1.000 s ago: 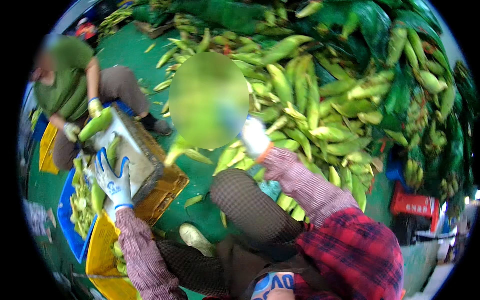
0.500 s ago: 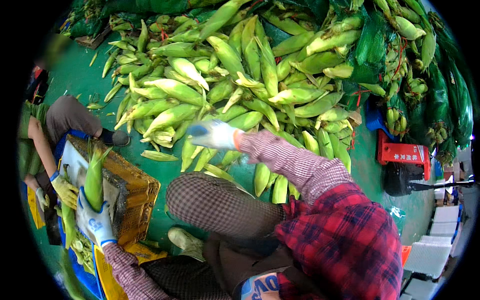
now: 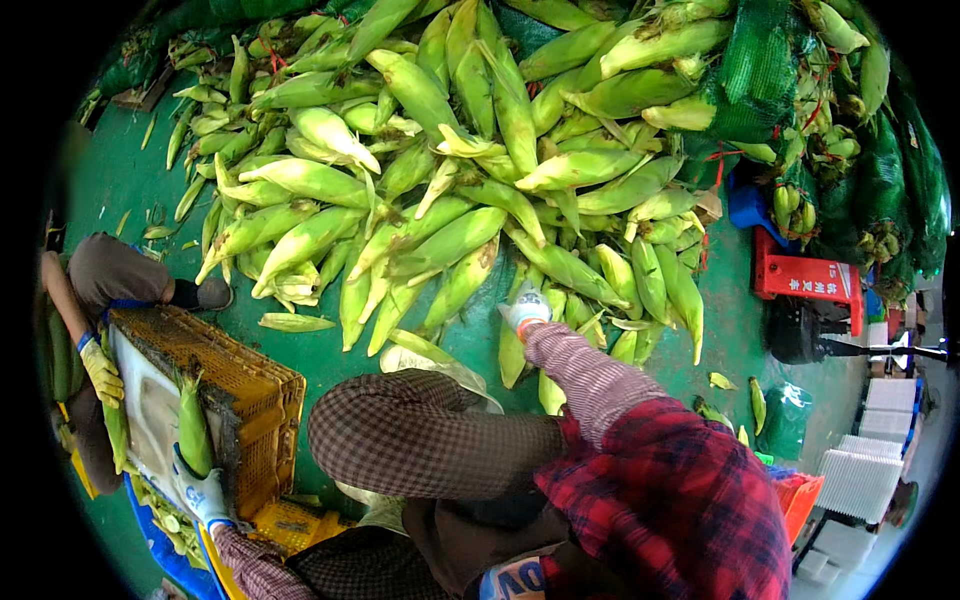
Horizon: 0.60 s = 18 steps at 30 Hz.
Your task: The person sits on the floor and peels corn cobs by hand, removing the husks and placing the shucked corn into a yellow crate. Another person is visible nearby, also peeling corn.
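Note:
My left hand (image 3: 203,492), in a white and blue glove, is closed round the lower end of an ear of corn (image 3: 193,425) in its green husk. The ear stands upright beside a white board (image 3: 150,375) on a yellow crate (image 3: 265,420). My right hand (image 3: 527,308), gloved alike, lies at the near edge of a large corn pile (image 3: 440,240). Its fingers curl over a husked-in ear of corn (image 3: 511,355), partly hidden by the glove.
At the left a co-worker's yellow-gloved hand (image 3: 102,374) holds another ear (image 3: 117,435). A blue bin (image 3: 165,535) with husk scraps stands near my left forearm. Green mesh sacks (image 3: 880,190) and a red pallet-jack part (image 3: 810,275) are at the right.
My right hand has swung right and toward me, from over the pile onto an ear at its near edge. My left hand and its ear have moved slightly lower in view as the view shifted.

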### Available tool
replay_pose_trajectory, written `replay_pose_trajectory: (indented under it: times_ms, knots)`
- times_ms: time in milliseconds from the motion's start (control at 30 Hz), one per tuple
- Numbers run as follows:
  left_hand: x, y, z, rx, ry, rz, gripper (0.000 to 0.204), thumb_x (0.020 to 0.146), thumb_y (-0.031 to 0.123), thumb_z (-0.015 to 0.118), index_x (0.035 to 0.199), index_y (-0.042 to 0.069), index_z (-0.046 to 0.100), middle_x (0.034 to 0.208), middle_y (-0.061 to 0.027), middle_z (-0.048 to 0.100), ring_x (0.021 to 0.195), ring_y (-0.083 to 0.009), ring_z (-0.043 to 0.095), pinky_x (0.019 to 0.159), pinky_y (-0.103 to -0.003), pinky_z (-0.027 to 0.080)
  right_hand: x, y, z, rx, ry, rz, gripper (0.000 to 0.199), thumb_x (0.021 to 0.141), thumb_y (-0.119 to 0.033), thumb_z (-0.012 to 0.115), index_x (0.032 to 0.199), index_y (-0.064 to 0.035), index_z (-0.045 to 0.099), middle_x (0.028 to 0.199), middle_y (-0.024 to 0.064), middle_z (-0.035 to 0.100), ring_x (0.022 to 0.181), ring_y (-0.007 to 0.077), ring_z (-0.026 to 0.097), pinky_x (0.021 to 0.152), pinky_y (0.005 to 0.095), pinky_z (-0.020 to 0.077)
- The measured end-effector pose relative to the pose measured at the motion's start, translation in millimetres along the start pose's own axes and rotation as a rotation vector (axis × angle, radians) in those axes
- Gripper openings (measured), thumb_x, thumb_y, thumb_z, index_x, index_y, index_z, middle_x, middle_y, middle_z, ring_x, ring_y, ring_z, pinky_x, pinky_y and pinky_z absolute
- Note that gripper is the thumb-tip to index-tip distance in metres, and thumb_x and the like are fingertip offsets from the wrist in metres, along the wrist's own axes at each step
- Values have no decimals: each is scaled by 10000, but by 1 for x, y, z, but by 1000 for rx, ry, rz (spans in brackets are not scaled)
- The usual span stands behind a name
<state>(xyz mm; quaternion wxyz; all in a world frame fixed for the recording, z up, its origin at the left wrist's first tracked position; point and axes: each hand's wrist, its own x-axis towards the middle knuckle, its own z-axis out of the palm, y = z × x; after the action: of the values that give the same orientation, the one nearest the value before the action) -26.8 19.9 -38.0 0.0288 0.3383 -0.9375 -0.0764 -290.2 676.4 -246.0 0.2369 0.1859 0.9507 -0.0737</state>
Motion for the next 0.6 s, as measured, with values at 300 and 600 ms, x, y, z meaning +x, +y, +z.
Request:
replay_pose_trajectory:
  times_ms: [300, 600]
  knots:
    - [-2, 1, 3, -2, 28, 33, 944, 666, 35, 744, 1527, 120, 365, 1424, -188, 542, 1301, -359, 528, 1079, -400, 421, -12, -48, -7, 22, -292, -246, 873, 699, -505, 827, 1413, -103, 525, 1432, 210, 523, 1291, 352, 545, 1082, 419, 456]
    - [-3, 21, -4, -85, 22, -35, 903, 668, 51, 750, 1502, 87, 407, 1454, -198, 510, 1330, -345, 497, 1119, -384, 388, -72, -101, -21, 201, -223, -741, 652, 751, -285, 701, 1345, -57, 559, 1383, 271, 527, 1277, 413, 511, 1086, 449, 425]
